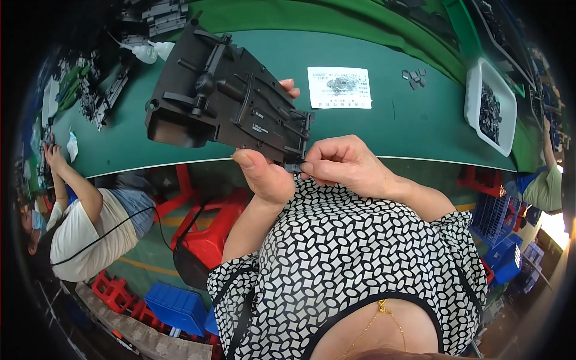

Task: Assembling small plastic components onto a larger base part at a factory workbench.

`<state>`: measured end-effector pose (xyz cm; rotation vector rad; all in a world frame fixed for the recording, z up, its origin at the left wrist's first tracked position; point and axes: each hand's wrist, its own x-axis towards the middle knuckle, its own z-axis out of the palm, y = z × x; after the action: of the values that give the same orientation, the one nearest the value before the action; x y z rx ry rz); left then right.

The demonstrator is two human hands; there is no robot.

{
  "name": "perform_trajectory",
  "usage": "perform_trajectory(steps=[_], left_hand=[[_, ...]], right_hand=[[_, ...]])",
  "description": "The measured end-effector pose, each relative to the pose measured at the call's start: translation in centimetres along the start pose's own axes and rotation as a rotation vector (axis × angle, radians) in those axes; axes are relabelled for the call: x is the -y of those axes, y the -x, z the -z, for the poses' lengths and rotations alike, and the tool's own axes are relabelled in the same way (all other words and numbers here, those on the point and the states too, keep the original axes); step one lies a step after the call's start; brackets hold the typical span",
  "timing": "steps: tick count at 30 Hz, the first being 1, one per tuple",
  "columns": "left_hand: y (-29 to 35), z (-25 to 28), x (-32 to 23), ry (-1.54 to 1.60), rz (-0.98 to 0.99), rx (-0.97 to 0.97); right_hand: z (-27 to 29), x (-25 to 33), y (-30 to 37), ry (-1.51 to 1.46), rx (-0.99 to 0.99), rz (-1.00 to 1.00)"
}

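Note:
A black moulded plastic chassis, like the underside of a toy car (240, 99), is held tilted above the near edge of the green table. My left hand (267, 174) grips it, thumb along its near edge and fingertips showing past the far side. At the chassis's right, lower corner, my right hand (345, 162) pinches with thumb and forefinger. A small dark piece (293, 168) shows between those fingertips and the corner; its kind is too small to make out.
On the green table (414, 132) lie a printed paper sheet (339, 87) and several small black pieces (414, 78). A white tray (507, 114) of black parts stands right. White squeeze bottles (146, 53) and black parts (108, 90) lie left. A co-worker (96, 234) sits left, near a red stool (222, 228).

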<state>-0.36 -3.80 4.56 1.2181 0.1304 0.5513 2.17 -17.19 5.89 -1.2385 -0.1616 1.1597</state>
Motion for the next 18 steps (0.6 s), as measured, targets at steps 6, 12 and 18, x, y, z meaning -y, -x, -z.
perform_trajectory(steps=[6,12,18], left_hand=[[0.4,-0.4,0.0,0.033,0.009,-0.028],[-0.3,0.5,0.1,0.029,0.01,-0.005],[-0.6,0.7,0.0,0.061,0.028,0.0]], right_hand=[[0.0,0.0,0.2,0.012,0.003,-0.009],[-0.3,0.0,-0.7,0.023,-0.001,-0.013],[-0.5,0.5,-0.7,0.058,-0.023,0.011]])
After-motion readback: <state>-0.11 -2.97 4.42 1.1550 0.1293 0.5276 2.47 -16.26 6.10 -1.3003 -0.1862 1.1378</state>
